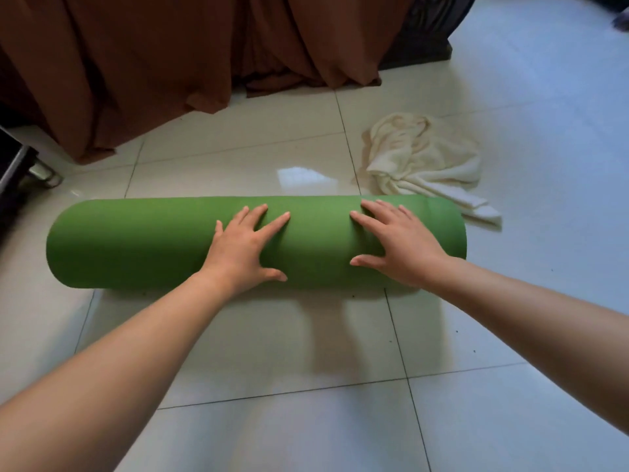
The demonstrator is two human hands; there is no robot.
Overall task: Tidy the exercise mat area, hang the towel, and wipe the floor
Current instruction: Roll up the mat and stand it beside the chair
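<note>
left hand — fingers spread flat, pressing on rolled green mat | right hand — fingers splayed, flat on same roll | mat lies crosswise on tiled floor under both palms | cream towel crumpled at 1 o'clock, touching the roll's far end

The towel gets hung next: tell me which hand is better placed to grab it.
Right, probably. The right hand presses the rolled green exercise mat near its right end, and the cream towel lies crumpled just beyond there. The left hand sits farther off.
</note>
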